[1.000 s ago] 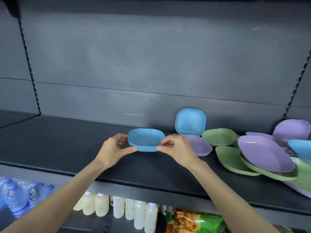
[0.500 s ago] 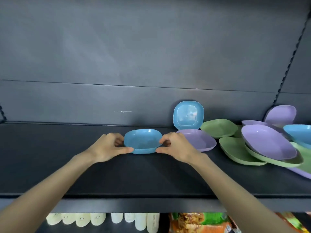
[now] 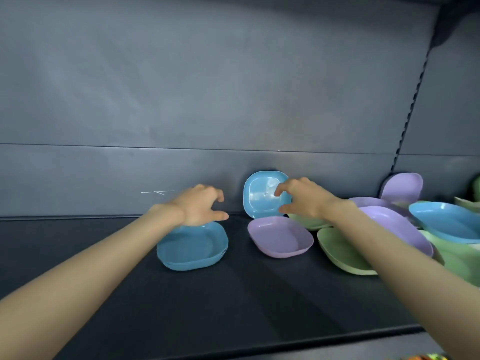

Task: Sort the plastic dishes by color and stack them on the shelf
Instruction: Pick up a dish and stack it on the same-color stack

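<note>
Nothing is clamped by either hand: the right hand (image 3: 302,200) is held with thumb and fingers apart in front of the right edge of the upright blue dish (image 3: 259,196), and whether it is touched cannot be told. The left hand (image 3: 200,206) is held loosely curled and empty over the far rim of the blue stack (image 3: 192,246). The upright blue dish is propped on edge against the back wall (image 3: 181,100), just behind a purple dish (image 3: 280,239), with the blue stack to its left on the shelf (image 3: 233,302). If it is nudged before it is pinched, it may be tipped forward onto the purple dish or slid flat, since only its lower edge is borne. The smooth plastic may also be let slip from a shallow fingertip hold. The right forearm is stretched over the jumbled green dishes (image 3: 337,255) at the right, so these may be dragged toward the near edge when the arm is drawn back. The blue stack may be knocked askew if the left hand is lowered carelessly.
</note>
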